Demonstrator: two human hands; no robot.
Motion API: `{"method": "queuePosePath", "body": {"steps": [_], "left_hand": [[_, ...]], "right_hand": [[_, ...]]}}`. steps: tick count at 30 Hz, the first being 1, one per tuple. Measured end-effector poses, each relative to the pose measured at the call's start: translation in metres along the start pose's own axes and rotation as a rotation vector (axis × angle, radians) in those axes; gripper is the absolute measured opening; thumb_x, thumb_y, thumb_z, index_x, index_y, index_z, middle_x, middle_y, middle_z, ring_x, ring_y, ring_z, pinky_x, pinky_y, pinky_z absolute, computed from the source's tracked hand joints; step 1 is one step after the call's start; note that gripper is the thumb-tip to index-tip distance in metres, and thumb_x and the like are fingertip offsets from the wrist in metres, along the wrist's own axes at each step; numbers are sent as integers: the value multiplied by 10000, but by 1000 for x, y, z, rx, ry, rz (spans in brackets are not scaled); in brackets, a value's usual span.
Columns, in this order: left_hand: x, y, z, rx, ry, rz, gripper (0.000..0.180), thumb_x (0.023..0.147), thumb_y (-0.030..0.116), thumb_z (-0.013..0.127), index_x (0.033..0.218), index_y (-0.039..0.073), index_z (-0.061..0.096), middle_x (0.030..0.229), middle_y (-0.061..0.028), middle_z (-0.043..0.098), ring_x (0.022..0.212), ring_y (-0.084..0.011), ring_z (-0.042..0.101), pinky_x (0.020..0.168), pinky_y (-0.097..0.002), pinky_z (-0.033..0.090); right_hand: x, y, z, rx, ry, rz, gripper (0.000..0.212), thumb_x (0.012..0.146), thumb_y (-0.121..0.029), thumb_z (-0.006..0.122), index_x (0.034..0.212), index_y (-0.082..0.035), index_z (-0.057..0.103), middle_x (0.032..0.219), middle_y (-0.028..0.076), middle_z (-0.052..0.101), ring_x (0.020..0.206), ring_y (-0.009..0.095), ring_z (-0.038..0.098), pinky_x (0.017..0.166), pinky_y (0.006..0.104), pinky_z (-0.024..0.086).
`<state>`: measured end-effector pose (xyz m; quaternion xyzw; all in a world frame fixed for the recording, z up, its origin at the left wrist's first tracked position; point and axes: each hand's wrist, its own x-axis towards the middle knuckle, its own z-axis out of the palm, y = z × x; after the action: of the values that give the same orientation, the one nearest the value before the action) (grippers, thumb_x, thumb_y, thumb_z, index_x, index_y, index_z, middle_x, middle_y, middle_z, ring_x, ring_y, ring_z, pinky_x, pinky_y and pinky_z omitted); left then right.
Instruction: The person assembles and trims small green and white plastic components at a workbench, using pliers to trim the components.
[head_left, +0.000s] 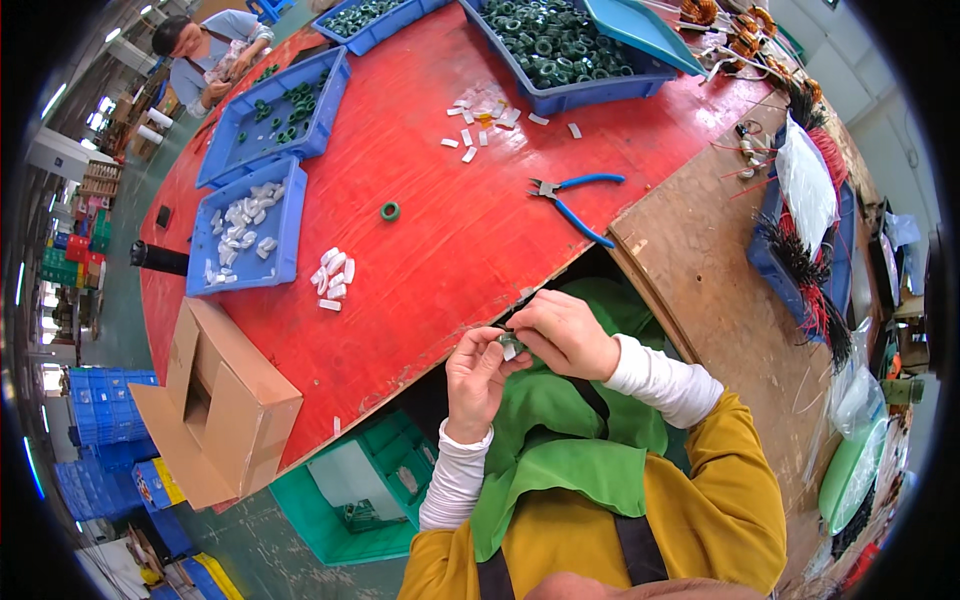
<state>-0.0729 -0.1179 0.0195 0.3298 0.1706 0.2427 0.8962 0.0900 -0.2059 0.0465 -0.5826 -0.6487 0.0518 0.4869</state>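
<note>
Just over the table's front edge, my left hand [474,382] pinches a small dark green ring [506,338] with a white piece [510,352] on it. My right hand [566,334] has its fingers closed at the ring's upper side; the fingertips partly hide what they grip. On the red tabletop [440,220] lies a single green ring [390,211]. A small heap of white pieces [335,275] sits to its lower left. Cutting pliers [590,181] with blue handles rest at the right, jaws apart.
Blue trays hold green rings [555,45] at the back, and white pieces [240,222] at the left. White strips [485,120] are scattered between. A cardboard box [245,400] stands at the front left; a green crate [340,540] is below. Wires [810,260] lie right. A person [212,60] sits far left.
</note>
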Motion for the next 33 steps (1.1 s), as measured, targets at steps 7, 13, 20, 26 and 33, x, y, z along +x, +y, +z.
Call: {"method": "queuePosePath", "body": {"steps": [7, 13, 20, 26, 33], "left_hand": [[0, -3, 3, 14, 36, 3, 159, 952, 79, 556, 1095, 9, 562, 995, -90, 650, 900, -184, 648, 808, -361, 570], [4, -11, 1, -190, 77, 18, 131, 950, 66, 554, 1076, 39, 581, 1008, -88, 655, 907, -178, 645, 781, -324, 542], [2, -16, 4, -191, 58, 73, 134, 950, 64, 552, 1076, 31, 584, 1007, -91, 658, 909, -183, 648, 801, -337, 550], [4, -12, 13, -95, 46, 126, 154, 942, 60, 564, 1086, 9, 579, 991, -99, 658, 901, -205, 660, 835, -369, 563], [1, -3, 6, 91, -14, 148, 173, 936, 73, 577, 1084, -17, 587, 1020, -118, 644, 894, -224, 665, 802, -393, 580]], "right_hand": [[7, -7, -6, -219, -12, -263, 234, 669, -126, 743, 862, -92, 615, 938, 26, 585, 849, 228, 570, 762, 384, 470], [1, -14, 0, -286, 100, -285, 170, 678, -126, 682, 822, -111, 593, 888, 13, 607, 938, 224, 587, 902, 443, 455], [-11, -26, 10, -26, 215, 41, 170, 745, -70, 708, 865, -109, 593, 841, 26, 602, 844, 226, 577, 847, 394, 419], [7, -18, -4, -42, 259, 65, 177, 735, -63, 717, 857, -102, 594, 798, 23, 586, 792, 219, 569, 799, 377, 406], [17, -9, -8, -71, 193, 31, 166, 727, -81, 721, 835, -103, 598, 775, 18, 586, 765, 210, 562, 776, 362, 394]]}}
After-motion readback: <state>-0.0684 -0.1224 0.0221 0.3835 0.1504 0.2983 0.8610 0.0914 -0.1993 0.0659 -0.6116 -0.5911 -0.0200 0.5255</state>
